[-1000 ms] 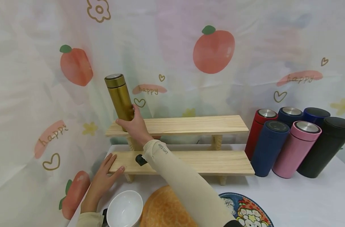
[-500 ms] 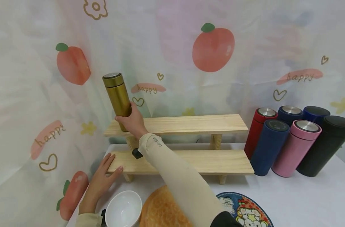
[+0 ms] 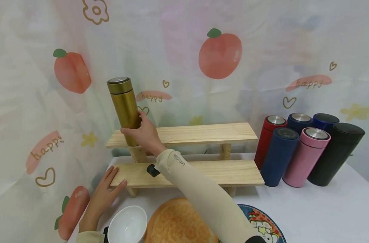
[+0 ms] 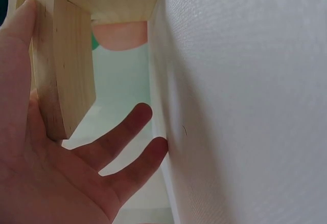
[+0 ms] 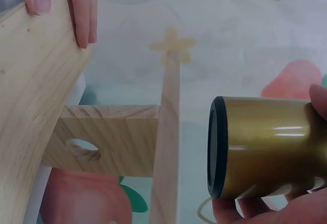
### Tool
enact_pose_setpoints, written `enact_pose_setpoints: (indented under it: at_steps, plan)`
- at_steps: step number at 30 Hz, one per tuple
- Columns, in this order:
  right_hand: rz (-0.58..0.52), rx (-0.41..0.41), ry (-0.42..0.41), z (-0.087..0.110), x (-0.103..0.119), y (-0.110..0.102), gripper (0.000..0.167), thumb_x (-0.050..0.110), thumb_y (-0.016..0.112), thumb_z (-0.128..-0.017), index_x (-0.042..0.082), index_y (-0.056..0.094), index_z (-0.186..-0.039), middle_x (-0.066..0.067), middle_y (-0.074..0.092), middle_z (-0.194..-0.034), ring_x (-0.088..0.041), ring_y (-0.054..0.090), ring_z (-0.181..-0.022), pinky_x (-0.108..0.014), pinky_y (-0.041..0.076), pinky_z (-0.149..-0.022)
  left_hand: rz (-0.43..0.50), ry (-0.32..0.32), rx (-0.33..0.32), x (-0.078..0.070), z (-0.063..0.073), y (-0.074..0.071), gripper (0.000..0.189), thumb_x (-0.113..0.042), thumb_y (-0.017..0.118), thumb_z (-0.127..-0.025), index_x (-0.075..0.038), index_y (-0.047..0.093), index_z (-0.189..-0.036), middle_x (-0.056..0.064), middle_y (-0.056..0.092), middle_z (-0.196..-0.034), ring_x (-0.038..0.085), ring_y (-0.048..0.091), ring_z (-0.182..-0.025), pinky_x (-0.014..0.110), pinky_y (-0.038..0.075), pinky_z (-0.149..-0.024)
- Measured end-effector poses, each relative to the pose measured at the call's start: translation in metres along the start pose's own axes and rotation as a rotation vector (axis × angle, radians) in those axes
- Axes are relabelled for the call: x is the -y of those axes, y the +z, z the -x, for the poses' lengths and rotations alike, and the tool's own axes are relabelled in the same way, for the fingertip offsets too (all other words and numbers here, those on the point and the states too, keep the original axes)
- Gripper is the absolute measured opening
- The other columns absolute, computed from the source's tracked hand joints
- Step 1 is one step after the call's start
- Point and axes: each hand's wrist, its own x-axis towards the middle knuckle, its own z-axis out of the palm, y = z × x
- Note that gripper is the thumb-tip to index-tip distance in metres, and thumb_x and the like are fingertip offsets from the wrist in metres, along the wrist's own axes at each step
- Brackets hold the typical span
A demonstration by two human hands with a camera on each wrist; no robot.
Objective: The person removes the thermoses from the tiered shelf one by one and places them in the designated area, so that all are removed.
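Observation:
My right hand [image 3: 145, 134] grips a gold thermos flask [image 3: 124, 109] around its lower part. The flask is lid up, over the left end of the upper board of a two-tier wooden stand [image 3: 202, 133]. In the right wrist view, a gap separates the flask's dark base [image 5: 218, 147] from the board's edge [image 5: 171, 132]. My left hand [image 3: 103, 194] rests on the left end of the lower board [image 3: 202, 172]. Its thumb touches the board in the left wrist view, while two fingers [image 4: 138, 168] extend straight past the board's end.
Several thermos flasks stand together right of the stand, among them a red one [image 3: 269, 141], a pink one [image 3: 307, 157] and a black one [image 3: 336, 153]. In front are a white bowl [image 3: 128, 224], a round bread-patterned mat [image 3: 178, 222] and a round cartoon mat [image 3: 267, 222].
The head view has shifted slightly to the right. My right hand and the gold flask have come slightly down and forward against the upper board. The left hand stays on the lower board.

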Motion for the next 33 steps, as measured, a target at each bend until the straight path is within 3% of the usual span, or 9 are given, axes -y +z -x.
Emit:
enact_pose_setpoints:
  at_steps: [8, 20, 33]
  plan:
    - [0.012, 0.012, -0.048, 0.018, 0.001, -0.024, 0.086, 0.029, 0.087, -0.092, 0.015, 0.041, -0.162, -0.005, 0.056, -0.152, -0.025, 0.061, -0.130, -0.045, 0.051, -0.110, 0.003, -0.024, 0.017, -0.001, 0.001, 0.003, 0.086, -0.053, 0.065, -0.104, -0.003, 0.034, -0.167, 0.022, 0.017, -0.176, 0.053, 0.020, -0.157, 0.076, 0.024, -0.117]
    - [-0.040, -0.011, -0.071, 0.045, 0.002, -0.061, 0.079, 0.029, 0.088, -0.089, 0.017, 0.048, -0.156, -0.002, 0.062, -0.137, -0.022, 0.067, -0.113, -0.043, 0.056, -0.097, 0.019, 0.022, -0.002, 0.001, -0.001, 0.002, 0.084, -0.046, 0.069, -0.103, 0.001, 0.036, -0.164, 0.026, 0.020, -0.174, 0.056, 0.021, -0.155, 0.075, 0.025, -0.116]
    - [-0.087, -0.022, -0.074, 0.073, -0.004, -0.099, 0.076, 0.021, 0.088, -0.087, 0.015, 0.051, -0.153, -0.006, 0.061, -0.139, -0.029, 0.067, -0.113, -0.046, 0.056, -0.098, -0.006, 0.036, -0.008, -0.002, 0.001, 0.001, 0.084, -0.047, 0.069, -0.103, 0.001, 0.037, -0.164, 0.026, 0.022, -0.173, 0.057, 0.023, -0.153, 0.077, 0.026, -0.114]
